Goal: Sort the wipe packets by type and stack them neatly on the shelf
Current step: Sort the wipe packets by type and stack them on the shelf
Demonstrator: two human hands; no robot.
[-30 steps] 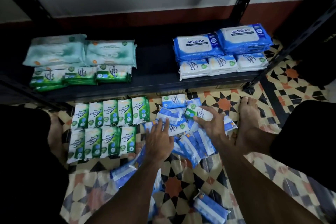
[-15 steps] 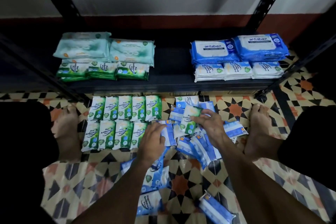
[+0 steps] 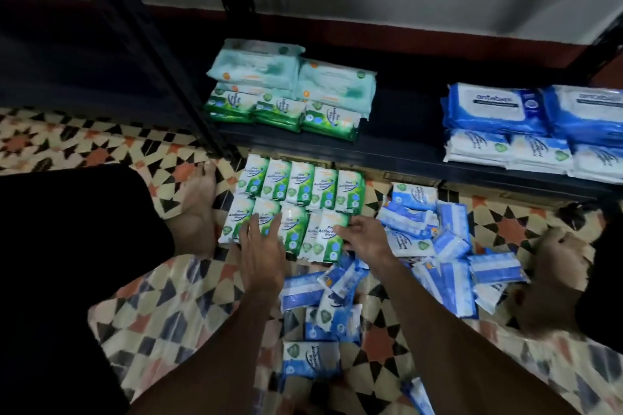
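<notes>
Small green wipe packets point(image 3: 290, 185) lie in two rows on the tiled floor in front of the shelf point(image 3: 404, 158). My left hand point(image 3: 261, 246) rests flat, fingers straight, on the lower row. My right hand point(image 3: 365, 236) holds the right edge of a green packet point(image 3: 328, 232) at the end of that row, where it overlaps its neighbour. To the right, a loose pile of blue packets point(image 3: 438, 246) spreads toward me. On the shelf are green packets point(image 3: 286, 111) under teal packs point(image 3: 293, 77) at left, with blue packs point(image 3: 495, 108) over white-blue packets point(image 3: 505, 148) at right.
My bare feet flank the packets, the left foot point(image 3: 195, 209) beside the green rows and the right foot point(image 3: 553, 263) beside the blue pile. A black shelf upright point(image 3: 151, 44) stands at the left. The shelf's middle between the two stacks is bare.
My right hand carried a green packet from above the blue pile leftward to the end of the lower green row. My left hand moved left onto that row. The view swung left.
</notes>
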